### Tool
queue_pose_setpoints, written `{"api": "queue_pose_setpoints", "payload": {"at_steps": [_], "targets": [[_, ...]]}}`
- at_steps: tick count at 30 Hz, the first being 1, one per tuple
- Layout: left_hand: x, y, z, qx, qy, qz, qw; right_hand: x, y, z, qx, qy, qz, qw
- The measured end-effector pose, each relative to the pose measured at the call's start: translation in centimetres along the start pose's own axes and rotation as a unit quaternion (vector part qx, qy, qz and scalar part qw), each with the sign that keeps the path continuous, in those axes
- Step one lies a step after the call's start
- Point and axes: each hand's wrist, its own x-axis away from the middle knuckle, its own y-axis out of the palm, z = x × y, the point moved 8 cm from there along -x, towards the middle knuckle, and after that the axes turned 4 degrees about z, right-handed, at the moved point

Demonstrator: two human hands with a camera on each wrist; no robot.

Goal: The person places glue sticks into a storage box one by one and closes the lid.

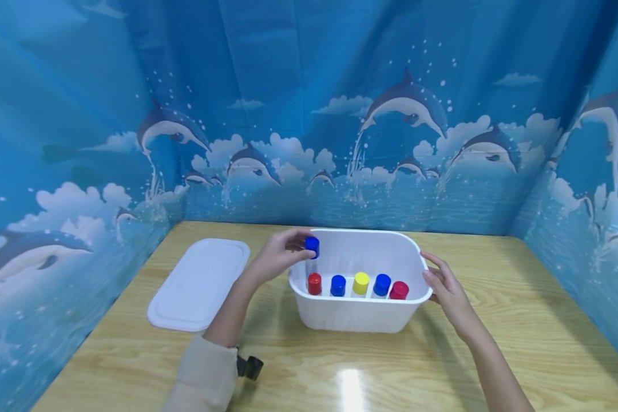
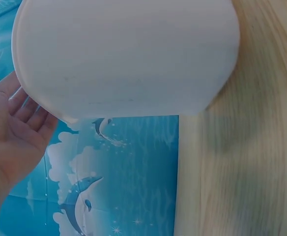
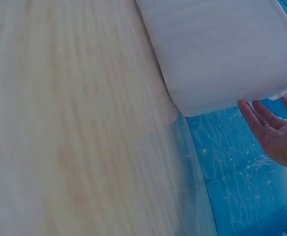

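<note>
A white plastic bin [image 1: 360, 316] stands on the table, and several small clear bottles with red, blue and yellow caps stand in a row inside, such as one with a yellow cap [image 1: 361, 282]. At the bin's left end my left hand [image 1: 278, 254] pinches a blue-capped bottle [image 1: 312, 246] by its cap, higher than the others. The left wrist view shows that hand [image 2: 15, 132] beside the bin's rim, the bottle hidden behind the wall. My right hand [image 1: 447, 292] grips the right rim, its fingers [image 3: 254, 120] along the outer wall in the right wrist view.
A white lid [image 1: 198, 284] lies flat on the wooden table [image 1: 309, 372], left of the bin. Blue curtains with dolphins [image 1: 268, 189] hang behind and at both sides. A black strap buckle [image 1: 249, 367] sits at my left sleeve [image 1: 206, 366].
</note>
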Motion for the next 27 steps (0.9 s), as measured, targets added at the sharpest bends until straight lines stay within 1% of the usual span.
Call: {"api": "queue_pose_setpoints", "payload": {"at_steps": [4, 9, 17, 21, 24, 27], "targets": [[0.2, 0.2, -0.4, -0.013, -0.006, -0.008, 0.9999, 0.0, 0.0, 0.1, 0.001, 0.000, 0.000, 1.0000], [0.4, 0.2, -0.5, -0.032, 0.003, -0.015, 0.9994, -0.1, 0.0, 0.1, -0.003, -0.001, 0.000, 1.0000], [0.5, 0.6, -1.2, -0.075, -0.004, -0.043, 0.9962, -0.2, 0.1, 0.2, 0.001, 0.000, -0.001, 1.0000], [0.6, 0.8, -1.2, -0.084, 0.006, -0.060, 0.9946, -0.1, 0.0, 0.1, 0.002, 0.001, 0.002, 1.0000], [0.6, 1.0, -1.0, -0.101, 0.021, -0.072, 0.9920, -0.1, 0.0, 0.1, 0.003, 0.002, 0.003, 1.0000], [0.6, 1.2, -0.9, -0.116, 0.028, -0.087, 0.9890, 0.0, 0.0, 0.1, 0.006, 0.004, 0.003, 1.0000]]}}
